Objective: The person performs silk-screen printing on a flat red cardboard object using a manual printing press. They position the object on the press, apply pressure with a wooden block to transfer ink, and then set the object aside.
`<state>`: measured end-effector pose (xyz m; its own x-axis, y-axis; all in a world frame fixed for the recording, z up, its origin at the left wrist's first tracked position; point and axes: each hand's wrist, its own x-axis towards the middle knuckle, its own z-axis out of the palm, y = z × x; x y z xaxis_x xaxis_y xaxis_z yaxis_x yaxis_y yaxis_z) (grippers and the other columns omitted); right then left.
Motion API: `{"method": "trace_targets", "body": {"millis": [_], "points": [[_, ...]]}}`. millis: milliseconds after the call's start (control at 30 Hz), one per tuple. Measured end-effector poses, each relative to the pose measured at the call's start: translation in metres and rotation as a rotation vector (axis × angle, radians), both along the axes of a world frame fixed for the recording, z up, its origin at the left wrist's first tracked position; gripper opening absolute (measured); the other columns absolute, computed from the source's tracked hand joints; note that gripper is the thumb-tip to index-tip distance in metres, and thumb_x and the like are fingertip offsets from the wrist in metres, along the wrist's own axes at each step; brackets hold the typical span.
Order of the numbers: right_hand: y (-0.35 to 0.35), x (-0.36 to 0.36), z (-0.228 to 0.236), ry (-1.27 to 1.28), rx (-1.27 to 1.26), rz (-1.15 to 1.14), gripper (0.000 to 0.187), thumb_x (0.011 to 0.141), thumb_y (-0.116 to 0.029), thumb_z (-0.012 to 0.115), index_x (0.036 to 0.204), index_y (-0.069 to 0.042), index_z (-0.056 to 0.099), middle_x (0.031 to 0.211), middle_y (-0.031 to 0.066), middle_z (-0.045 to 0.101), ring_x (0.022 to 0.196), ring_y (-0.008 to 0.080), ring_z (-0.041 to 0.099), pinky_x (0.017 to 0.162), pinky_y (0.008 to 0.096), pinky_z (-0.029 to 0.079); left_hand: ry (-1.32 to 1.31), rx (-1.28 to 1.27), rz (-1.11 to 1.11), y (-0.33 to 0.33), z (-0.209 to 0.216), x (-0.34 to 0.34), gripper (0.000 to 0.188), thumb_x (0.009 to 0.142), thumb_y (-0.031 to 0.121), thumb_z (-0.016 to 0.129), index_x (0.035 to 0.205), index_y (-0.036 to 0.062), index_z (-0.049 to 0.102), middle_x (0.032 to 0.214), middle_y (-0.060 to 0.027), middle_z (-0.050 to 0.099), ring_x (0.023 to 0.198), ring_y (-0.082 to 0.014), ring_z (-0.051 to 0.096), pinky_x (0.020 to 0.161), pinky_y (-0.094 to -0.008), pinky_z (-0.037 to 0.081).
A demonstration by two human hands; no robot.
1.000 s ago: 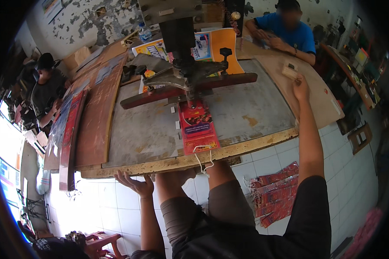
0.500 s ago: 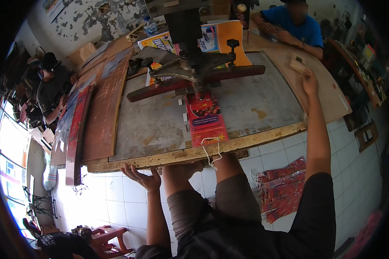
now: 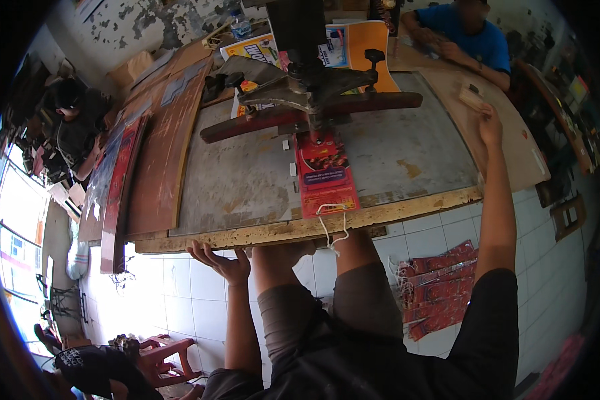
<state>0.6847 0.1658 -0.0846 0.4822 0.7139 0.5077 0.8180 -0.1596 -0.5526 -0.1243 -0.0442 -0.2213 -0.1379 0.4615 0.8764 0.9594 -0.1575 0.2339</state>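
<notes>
My left hand (image 3: pixel 228 265) is at the front edge of the worktable, palm up, its fingers stretched out and apart just under the wooden rim. My right hand (image 3: pixel 491 127) is at the table's right side, its fingers curled at the near end of a small wooden block (image 3: pixel 472 97) with a dark switch-like part on top. Between my hands a red printed packaging bag (image 3: pixel 325 175) lies flat on the grey metal plate (image 3: pixel 240 183). Its white string handle (image 3: pixel 333 230) hangs over the front edge. A press (image 3: pixel 307 93) with a long crossbar stands over the bag's far end.
Brown boards and a long red strip (image 3: pixel 121 193) lie along the left. Printed sheets (image 3: pixel 363 53) and a water bottle (image 3: pixel 240 25) are behind the press. Red bags (image 3: pixel 440 287) lie on the tiled floor. Other people sit far right (image 3: pixel 457 40), far left and lower left.
The whole view has shifted slightly, so the table appears a little higher and further right. Both hands keep their places at the table, and the bag still lies under the press.
</notes>
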Motion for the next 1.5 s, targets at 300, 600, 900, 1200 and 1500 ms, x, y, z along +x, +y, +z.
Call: {"method": "trace_targets", "body": {"millis": [300, 600, 900, 1200, 1500], "points": [[0.003, -0.013, -0.002, 0.021, -0.026, -0.047, 0.041, 0.107, -0.010, 0.063, 0.147, -0.014, 0.064, 0.137, 0.0093, 0.074, 0.131, 0.0286, 0.069, 0.112, 0.0415, 0.052, 0.004, 0.002, 0.006, -0.002, 0.000, -0.004, 0.089, 0.100, 0.040, 0.070, 0.169, 0.0132, 0.021, 0.171, -0.0316, 0.027, 0.161, -0.0609, 0.015, 0.125, -0.0806, 0.013], [0.002, -0.010, -0.001, 0.038, -0.018, -0.038, 0.042, 0.107, -0.011, 0.067, 0.149, -0.013, 0.064, 0.140, 0.0098, 0.072, 0.132, 0.0283, 0.068, 0.113, 0.0412, 0.052, 0.031, 0.029, 0.021, 0.005, -0.008, -0.008, 0.096, 0.102, 0.046, 0.069, 0.173, 0.0162, 0.012, 0.174, -0.0309, 0.021, 0.162, -0.0617, 0.010, 0.124, -0.0825, 0.013], [0.004, 0.003, -0.005, 0.017, 0.010, 0.019, 0.039, 0.105, -0.009, 0.068, 0.144, -0.012, 0.068, 0.132, 0.0099, 0.075, 0.127, 0.0262, 0.071, 0.111, 0.0407, 0.053, 0.058, 0.073, 0.023, 0.008, -0.004, -0.003, 0.094, 0.104, 0.052, 0.066, 0.173, 0.0159, 0.013, 0.174, -0.0289, 0.022, 0.163, -0.0569, 0.013, 0.128, -0.0780, 0.009], [-0.001, 0.015, 0.005, -0.022, 0.047, 0.007, 0.039, 0.103, -0.010, 0.070, 0.142, -0.013, 0.069, 0.134, 0.0111, 0.075, 0.126, 0.0268, 0.072, 0.109, 0.0396, 0.054, 0.040, 0.079, 0.013, 0.014, -0.009, -0.002, 0.096, 0.103, 0.056, 0.064, 0.173, 0.0146, 0.013, 0.174, -0.0293, 0.022, 0.163, -0.0574, 0.011, 0.128, -0.0779, 0.009], [-0.002, 0.002, 0.005, 0.051, 0.038, -0.003, 0.041, 0.104, -0.010, 0.070, 0.144, -0.011, 0.069, 0.139, 0.0122, 0.073, 0.132, 0.0283, 0.068, 0.114, 0.0415, 0.051, 0.033, 0.042, 0.016, 0.008, -0.009, -0.007, 0.101, 0.098, 0.043, 0.072, 0.174, 0.0179, 0.011, 0.173, -0.0308, 0.022, 0.161, -0.0616, 0.011, 0.123, -0.0825, 0.013]]}}
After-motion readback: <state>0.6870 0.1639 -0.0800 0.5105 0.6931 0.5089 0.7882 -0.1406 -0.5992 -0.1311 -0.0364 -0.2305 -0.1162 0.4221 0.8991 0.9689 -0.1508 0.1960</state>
